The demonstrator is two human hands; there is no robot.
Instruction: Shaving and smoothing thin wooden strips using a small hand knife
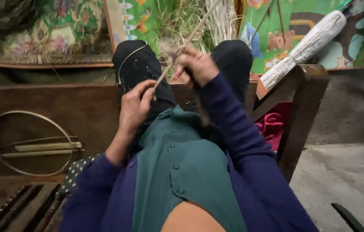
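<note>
Both hands clamp the thin stick (177, 56), left hand (134, 105) low, right hand (197, 64) binding fibres above it; steady tension seems needed next.

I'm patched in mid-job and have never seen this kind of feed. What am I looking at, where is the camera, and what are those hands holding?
There is no machine here: a person works with two bare hands. The single picture comes from a camera on that person's head, looking down over their green shirt and raised knees. The left hand pinches the lower end of a thin stick, which slants up and away. The right hand closes its grip around the stick higher up, at a tuft of fibre. Beyond the knees lie dry grass and colourful mats. A thin hoop leans at the left, and a wrapped white roll at the right.
</note>
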